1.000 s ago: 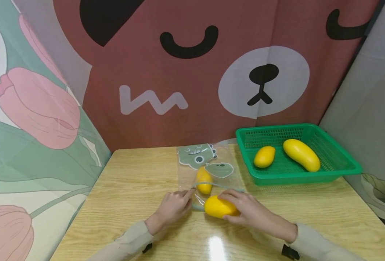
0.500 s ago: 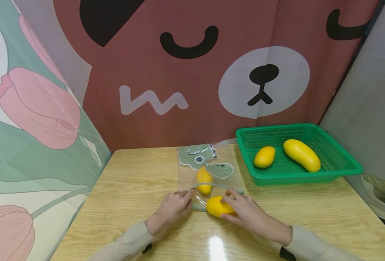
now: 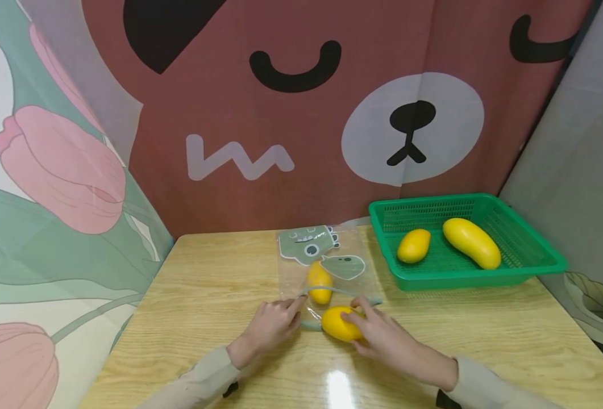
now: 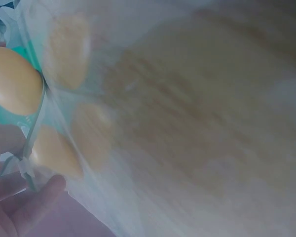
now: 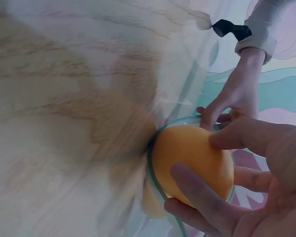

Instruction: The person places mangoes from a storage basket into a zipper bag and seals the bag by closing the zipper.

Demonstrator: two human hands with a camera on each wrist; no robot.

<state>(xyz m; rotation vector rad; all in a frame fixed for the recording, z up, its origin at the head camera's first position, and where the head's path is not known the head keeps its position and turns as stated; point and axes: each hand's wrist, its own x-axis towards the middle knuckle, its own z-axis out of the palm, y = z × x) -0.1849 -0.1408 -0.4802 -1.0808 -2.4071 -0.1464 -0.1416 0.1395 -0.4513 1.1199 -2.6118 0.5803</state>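
- Through the head camera I see the right hand (image 3: 385, 341) holding a mango (image 3: 334, 322), its thumb and fingers curled round the right end of the fruit
- That mango is plump and oval, smooth-skinned and a strong even yellow; it lies on its side, its rounded left end left uncovered by the fingers
- On my right wrist feed the same fruit looks more orange, with a soft shading along one side and the fingers spread over its skin
- It sits at the mouth of a clear plastic bag (image 3: 293, 275), and on that feed I can see the bag's green-edged rim running round beside it
- The left hand (image 3: 273, 324) pinches the rim at the left side of the mouth; my left wrist feed shows thumb and fingers on the edge strip, though the picture is hazy
- Inside the bag I make out a second yellow fruit (image 3: 320, 278), lying lengthwise under the film, close to a printed green crocodile (image 3: 308, 243)
- The bag lies flat on the wood-grained surface (image 3: 219, 267)
- To its right I have a green basket (image 3: 480, 280) with a small yellow fruit (image 3: 414, 246) and a long curved yellow fruit (image 3: 471, 243) in it, lying apart
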